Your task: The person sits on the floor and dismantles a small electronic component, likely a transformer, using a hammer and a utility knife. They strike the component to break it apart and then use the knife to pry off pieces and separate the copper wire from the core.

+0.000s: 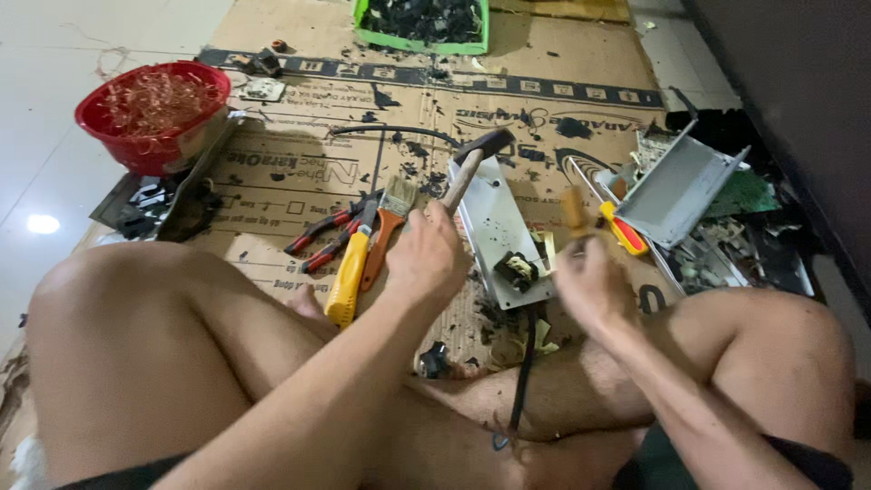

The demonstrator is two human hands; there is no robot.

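Pale glossy floor tiles catch a lamp's glare; flattened cardboard covers them; dark wall right.

Gripping wooden-handled hammer w/ head tilting up-right; pinning blurred wooden-handled tool upright by grey metal plate on cardboard.

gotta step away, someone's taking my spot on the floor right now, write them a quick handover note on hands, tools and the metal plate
Left hand: gripped on the wooden handle of a hammer, head raised over the work.
Right hand: blurred, holding a wooden-handled tool upright; its tip cannot be seen.
Grey metal plate lies on the cardboard between the knees, a small black and yellow part still on it.
Pliers, brush and yellow-handled cutter lie to the left.
Red bowl of copper wire is partly filled; green tray holds dark scraps.
Left: that part remains attached.
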